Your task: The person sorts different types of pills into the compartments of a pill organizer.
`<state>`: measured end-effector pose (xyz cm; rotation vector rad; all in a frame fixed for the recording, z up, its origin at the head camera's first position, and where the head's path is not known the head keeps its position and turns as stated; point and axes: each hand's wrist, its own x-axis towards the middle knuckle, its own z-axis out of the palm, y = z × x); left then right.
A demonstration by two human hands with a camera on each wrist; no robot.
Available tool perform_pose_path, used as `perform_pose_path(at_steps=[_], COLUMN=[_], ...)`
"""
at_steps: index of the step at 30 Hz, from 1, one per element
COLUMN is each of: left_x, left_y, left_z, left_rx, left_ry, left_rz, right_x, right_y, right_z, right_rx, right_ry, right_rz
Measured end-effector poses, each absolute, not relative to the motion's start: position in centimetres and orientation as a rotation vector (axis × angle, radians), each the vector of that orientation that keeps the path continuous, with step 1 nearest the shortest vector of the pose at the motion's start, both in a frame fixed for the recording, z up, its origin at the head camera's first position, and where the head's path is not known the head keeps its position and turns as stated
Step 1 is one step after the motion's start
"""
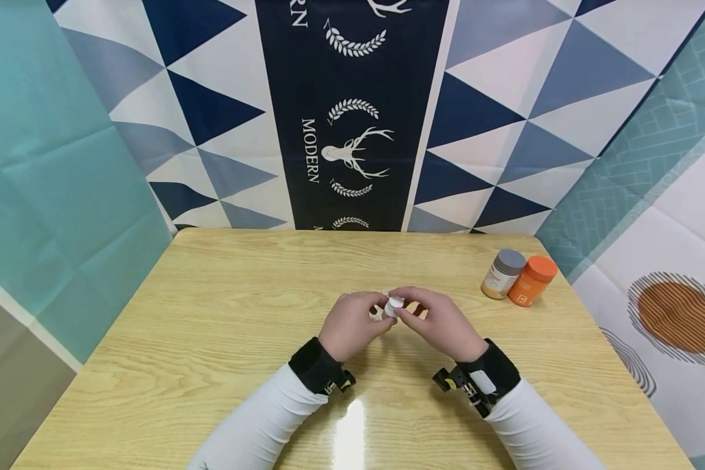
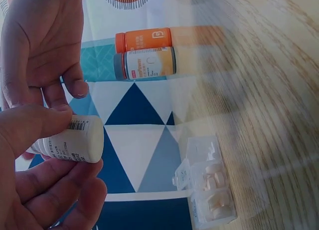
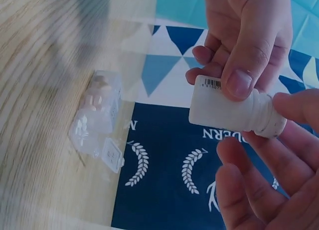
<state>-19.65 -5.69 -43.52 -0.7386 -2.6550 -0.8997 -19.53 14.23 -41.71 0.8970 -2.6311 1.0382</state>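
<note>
A small white pill bottle [image 3: 219,108] with a barcode on its label lies tilted between both hands. My left hand [image 1: 352,324] grips its body, thumb on the label side and fingers beneath. At the ribbed neck and cap end [image 3: 271,117], my right hand [image 1: 443,326] pinches with thumb and fingers. The bottle's white top [image 1: 393,304] shows between the fingertips in the head view. Beyond the hands stands a clear plastic pill box [image 2: 214,190] with white tablets in its compartments and a lid [image 3: 113,155] flipped up. In the head view the hands largely hide this box.
Towards the back right of the wooden table [image 1: 223,313] stand a grey-capped bottle [image 1: 503,274] and an orange bottle [image 1: 532,282], side by side. Patterned cloth [image 1: 352,130] hangs behind the table's far edge, with more cloth at both sides.
</note>
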Motion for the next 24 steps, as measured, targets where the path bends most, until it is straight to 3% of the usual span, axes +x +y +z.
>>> perform_pose_path(at_steps=[8, 19, 24], left_x=[-19.51, -18.9, -18.84], left_y=[-5.7, -5.31, -5.34], left_z=[-43.54, -43.25, -42.99], left_rx=[-0.749, -0.776, -0.752], left_ry=[-2.668, -2.65, -2.657], left_rz=[-0.878, -0.825, -0.824], right_x=[-19.34, -19.15, -19.08], right_y=[14.26, 13.91, 14.16], right_z=[-41.59, -41.76, -41.63], right_rx=[0.962, 0.702, 0.856], right_ry=[-2.666, -2.758, -2.715], right_rz=[0.918, 0.848, 0.89])
